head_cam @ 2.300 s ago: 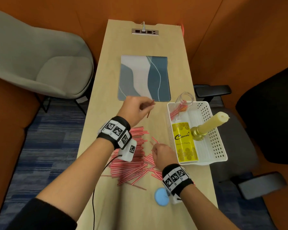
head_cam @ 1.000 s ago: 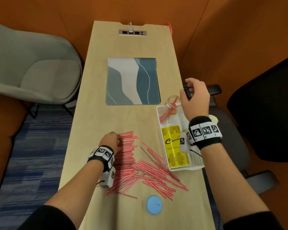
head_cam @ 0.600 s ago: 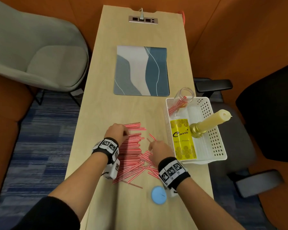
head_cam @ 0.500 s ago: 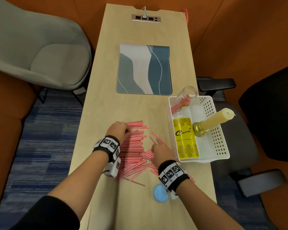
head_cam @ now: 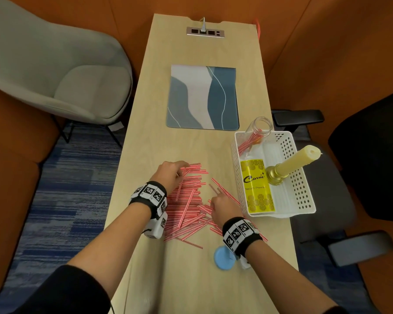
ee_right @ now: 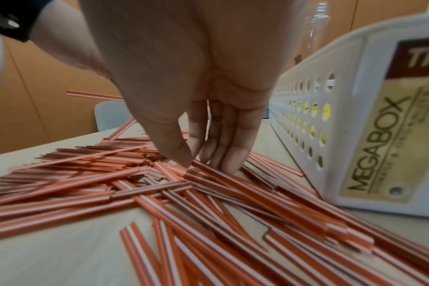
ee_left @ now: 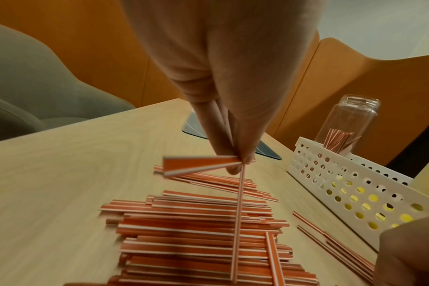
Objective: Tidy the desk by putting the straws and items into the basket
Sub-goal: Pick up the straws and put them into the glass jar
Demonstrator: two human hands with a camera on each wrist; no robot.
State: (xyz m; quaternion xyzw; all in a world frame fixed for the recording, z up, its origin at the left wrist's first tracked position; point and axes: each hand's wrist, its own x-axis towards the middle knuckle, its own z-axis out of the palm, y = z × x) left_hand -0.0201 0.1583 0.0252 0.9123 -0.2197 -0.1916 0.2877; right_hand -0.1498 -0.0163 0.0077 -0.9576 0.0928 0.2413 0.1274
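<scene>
Bare tabletop point(head_cam: 145, 141) lies open between the mat point(head_cam: 202, 98) and the straws point(head_cam: 186, 200), and along the left edge — room for a hand to pass. On the right the basket point(head_cam: 304, 196) blocks the way, its wall just beside the straws; a jar point(head_cam: 260, 128), a yellow bottle point(head_cam: 256, 186) and a tilted candle point(head_cam: 295, 162) crowd it. Near the front edge lies a blue disc point(head_cam: 222, 259).

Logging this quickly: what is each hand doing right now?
Left hand: pinching a few straws.
Right hand: fingers touching the straw pile, nothing gripped.
</scene>
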